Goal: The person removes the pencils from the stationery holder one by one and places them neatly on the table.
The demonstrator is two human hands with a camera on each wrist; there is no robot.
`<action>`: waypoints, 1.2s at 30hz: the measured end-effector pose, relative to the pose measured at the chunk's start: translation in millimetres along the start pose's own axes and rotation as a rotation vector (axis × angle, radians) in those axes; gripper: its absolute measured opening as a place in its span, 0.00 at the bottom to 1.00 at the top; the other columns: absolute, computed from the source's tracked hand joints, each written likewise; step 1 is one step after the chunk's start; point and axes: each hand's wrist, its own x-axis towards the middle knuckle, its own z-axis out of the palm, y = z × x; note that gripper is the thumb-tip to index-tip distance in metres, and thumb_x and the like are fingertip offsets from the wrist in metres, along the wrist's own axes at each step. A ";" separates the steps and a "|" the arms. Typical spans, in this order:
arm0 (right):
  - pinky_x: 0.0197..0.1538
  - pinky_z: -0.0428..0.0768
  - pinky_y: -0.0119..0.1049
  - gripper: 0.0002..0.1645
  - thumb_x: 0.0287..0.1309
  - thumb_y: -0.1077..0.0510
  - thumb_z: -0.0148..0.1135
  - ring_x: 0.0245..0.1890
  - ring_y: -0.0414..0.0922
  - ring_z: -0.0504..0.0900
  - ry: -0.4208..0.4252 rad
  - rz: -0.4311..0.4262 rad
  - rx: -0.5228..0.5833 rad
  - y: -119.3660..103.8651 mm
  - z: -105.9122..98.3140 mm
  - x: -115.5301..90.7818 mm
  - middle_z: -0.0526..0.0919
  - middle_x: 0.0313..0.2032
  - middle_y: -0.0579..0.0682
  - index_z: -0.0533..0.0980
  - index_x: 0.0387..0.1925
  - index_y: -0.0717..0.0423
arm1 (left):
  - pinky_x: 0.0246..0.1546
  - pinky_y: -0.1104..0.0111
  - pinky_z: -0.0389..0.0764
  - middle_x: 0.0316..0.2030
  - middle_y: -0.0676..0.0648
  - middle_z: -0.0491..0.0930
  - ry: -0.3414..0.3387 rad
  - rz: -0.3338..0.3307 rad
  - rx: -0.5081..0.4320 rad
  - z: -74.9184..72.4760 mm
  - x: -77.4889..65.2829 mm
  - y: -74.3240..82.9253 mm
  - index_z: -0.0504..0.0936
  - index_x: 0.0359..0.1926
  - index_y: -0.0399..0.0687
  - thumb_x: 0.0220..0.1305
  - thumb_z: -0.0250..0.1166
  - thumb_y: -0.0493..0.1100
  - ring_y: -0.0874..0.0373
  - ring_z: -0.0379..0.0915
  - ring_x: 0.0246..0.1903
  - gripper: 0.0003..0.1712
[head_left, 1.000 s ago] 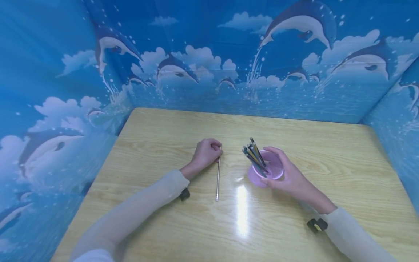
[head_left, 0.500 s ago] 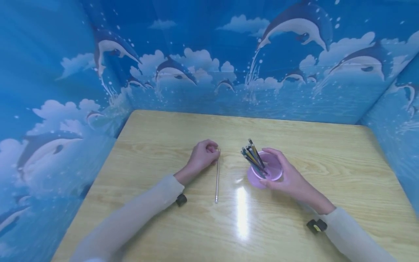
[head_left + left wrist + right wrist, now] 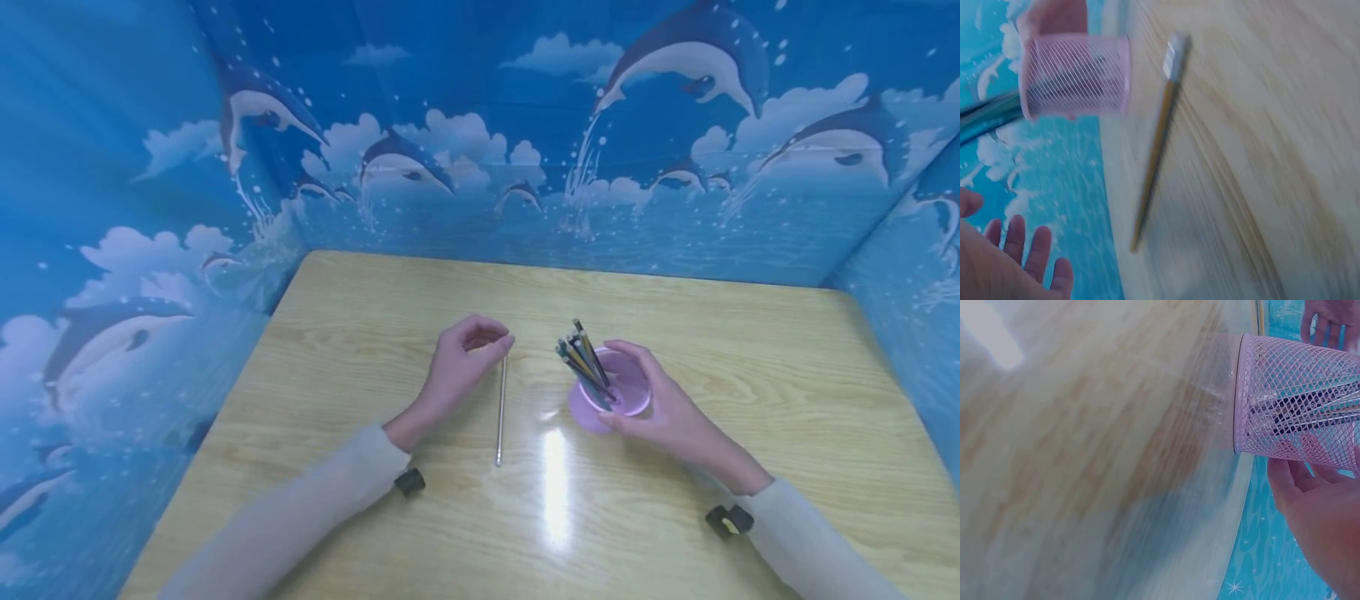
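A glossy, wood-grained counter (image 3: pixel 787 375) with rounded far corners carries a pencil (image 3: pixel 502 408) and, near it, an upright pink mesh cup (image 3: pixel 628 385).

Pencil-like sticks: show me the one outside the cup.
The brown stick with a silver end, lying on the table near the left hand; the others lean in the pink mesh cup.

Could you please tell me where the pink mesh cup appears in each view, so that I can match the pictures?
Head: the pink mesh cup is right of centre, a little below mid-height.
Left wrist: it is at upper left, sideways in the picture, mouth to the left.
Right wrist: it is at upper right, reaching towards the right edge.
Shared landmark: the right hand holding it, partly visible in all three.
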 end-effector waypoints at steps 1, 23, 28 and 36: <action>0.73 0.68 0.72 0.62 0.56 0.58 0.85 0.71 0.59 0.73 -0.001 -0.005 0.001 0.4 0.1 0.1 0.73 0.74 0.53 0.58 0.84 0.42 | 0.65 0.54 0.82 0.48 0.46 0.88 -0.003 0.025 -0.021 2.8 -2.4 3.0 0.86 0.53 0.37 0.73 0.73 0.39 0.51 0.84 0.51 0.13; 0.71 0.66 0.78 0.63 0.57 0.56 0.85 0.73 0.62 0.71 -0.010 0.019 0.008 3.0 -1.6 -2.9 0.71 0.75 0.54 0.56 0.85 0.40 | 0.49 0.65 0.89 0.51 0.43 0.88 -0.119 0.104 -0.232 48.0 -23.1 28.7 0.85 0.56 0.33 0.70 0.74 0.33 0.43 0.85 0.50 0.16; 0.72 0.66 0.78 0.63 0.57 0.56 0.85 0.73 0.61 0.72 -0.003 0.014 -0.003 3.6 -1.1 -3.8 0.72 0.75 0.53 0.56 0.85 0.39 | 0.47 0.67 0.89 0.49 0.42 0.88 -0.090 0.078 -0.234 52.2 -23.5 31.3 0.86 0.54 0.33 0.69 0.73 0.32 0.37 0.84 0.46 0.14; 0.71 0.67 0.77 0.62 0.58 0.56 0.85 0.72 0.59 0.73 -0.007 -0.005 0.006 5.7 -1.5 -1.3 0.72 0.75 0.52 0.56 0.85 0.37 | 0.51 0.63 0.90 0.47 0.42 0.89 -0.069 0.047 -0.224 52.0 -22.8 33.6 0.87 0.52 0.32 0.69 0.74 0.31 0.55 0.86 0.44 0.13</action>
